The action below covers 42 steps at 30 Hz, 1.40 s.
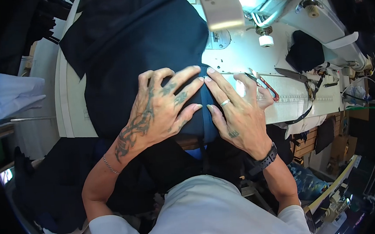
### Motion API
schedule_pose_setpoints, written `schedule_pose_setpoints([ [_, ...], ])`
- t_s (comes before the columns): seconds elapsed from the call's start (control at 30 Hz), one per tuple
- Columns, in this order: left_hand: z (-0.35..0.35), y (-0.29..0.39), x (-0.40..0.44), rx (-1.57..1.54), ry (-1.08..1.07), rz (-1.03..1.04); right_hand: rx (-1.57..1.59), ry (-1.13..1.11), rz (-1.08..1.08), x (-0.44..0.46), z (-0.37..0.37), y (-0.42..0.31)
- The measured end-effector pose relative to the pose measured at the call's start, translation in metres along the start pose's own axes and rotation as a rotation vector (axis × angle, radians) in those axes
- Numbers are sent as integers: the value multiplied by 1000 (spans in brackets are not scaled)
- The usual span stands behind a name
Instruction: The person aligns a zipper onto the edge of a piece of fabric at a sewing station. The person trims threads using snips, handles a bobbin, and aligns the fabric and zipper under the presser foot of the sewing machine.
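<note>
My left hand (165, 103) lies on a large piece of dark navy cloth (143, 46), fingers spread, tips at a folded strip or seam (207, 120) along the cloth's right edge. Opposite it, my right hand (239, 109) touches the same strip with stretched index and middle fingers, its thumb apart from them. Its ring and little fingers are beside small red-handled thread snips (270, 87); whether they grip the snips or merely touch them, I cannot tell. The strip hangs over the table's front edge towards my lap.
A sewing machine (329, 24) stands at the back right, its needle plate (218, 40) beside the cloth. Large scissors (291, 75) and a dark cloth scrap (305, 50) lie on the white table (244, 61). Folded white cloth (16, 94) is at the left.
</note>
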<state>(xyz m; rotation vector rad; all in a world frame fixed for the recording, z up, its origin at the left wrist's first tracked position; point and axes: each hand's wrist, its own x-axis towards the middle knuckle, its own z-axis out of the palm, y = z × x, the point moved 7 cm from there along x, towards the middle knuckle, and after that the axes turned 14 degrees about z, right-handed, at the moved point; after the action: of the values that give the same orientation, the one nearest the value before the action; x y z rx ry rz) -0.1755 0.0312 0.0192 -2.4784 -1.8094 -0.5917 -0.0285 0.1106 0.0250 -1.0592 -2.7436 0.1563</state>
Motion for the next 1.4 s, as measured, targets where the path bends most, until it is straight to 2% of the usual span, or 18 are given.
schedule_pose_setpoints([
  [0.4,2,1,-1,45,18,-2,54,-10,-32,0,16,10],
  [0.67,2,2,1,36,-47,-9,61,27,6,-4,13,13],
  [1.0,4,4,2,46,-65,-17,-31,46,-20,-7,12,9],
  [1.17,5,6,1,151,-71,-5,-65,14,-6,-8,8,7],
  [1.27,3,0,-1,40,-38,-64,-105,24,-23,-9,8,7],
  [1.4,5,-2,-3,60,-15,-59,-60,14,-23,-7,8,8],
])
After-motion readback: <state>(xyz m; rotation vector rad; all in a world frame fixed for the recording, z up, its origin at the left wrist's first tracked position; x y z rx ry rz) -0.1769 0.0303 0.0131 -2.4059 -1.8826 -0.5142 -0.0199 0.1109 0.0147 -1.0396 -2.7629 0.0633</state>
